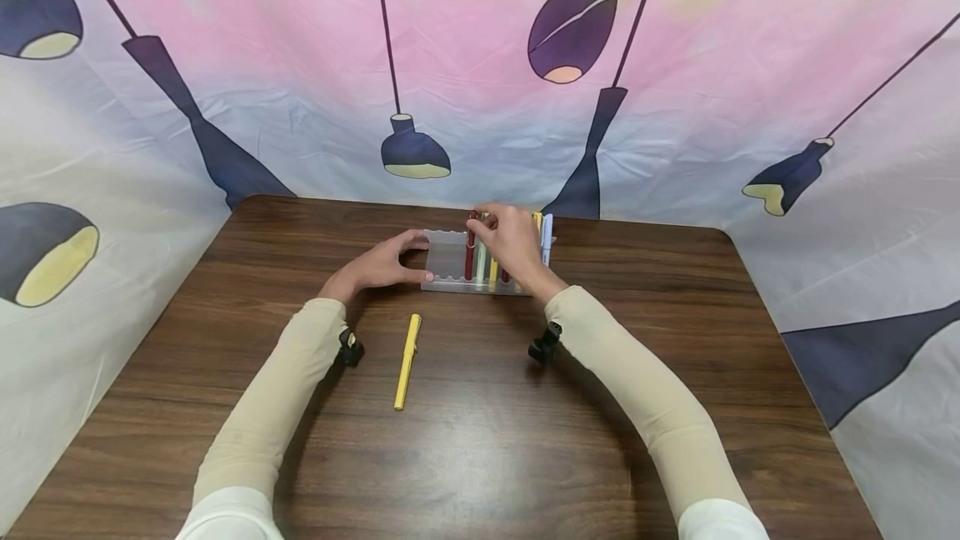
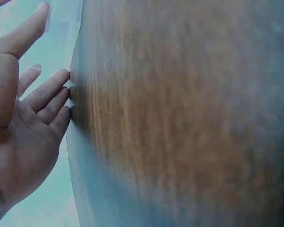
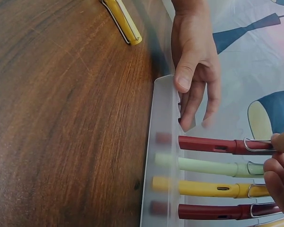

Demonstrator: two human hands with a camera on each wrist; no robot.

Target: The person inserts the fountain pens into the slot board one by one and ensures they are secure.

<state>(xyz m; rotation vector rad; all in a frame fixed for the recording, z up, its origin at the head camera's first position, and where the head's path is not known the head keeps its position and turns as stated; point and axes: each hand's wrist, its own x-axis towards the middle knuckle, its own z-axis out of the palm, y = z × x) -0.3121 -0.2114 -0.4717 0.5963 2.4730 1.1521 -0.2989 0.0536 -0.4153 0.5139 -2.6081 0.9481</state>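
Note:
A clear plastic pen rack (image 1: 442, 284) stands near the back of the table. My left hand (image 1: 382, 261) holds its left end, thumb at the front corner and fingers toward the back. With thumb and fingertips my right hand (image 1: 512, 240) pinches the clip end of a dark red pen (image 3: 206, 144), which lies in the rack as the leftmost one. Beside it in the right wrist view are a pale green pen (image 3: 208, 166), a yellow pen (image 3: 206, 188) and another dark red pen (image 3: 213, 211). A light blue pen (image 1: 546, 236) occupies the right end.
One loose yellow pen (image 1: 407, 361) lies on the wooden table (image 1: 465, 457), in front of the rack and between the forearms. Behind the table's back edge hangs a cloth (image 1: 315, 123) printed with lamps.

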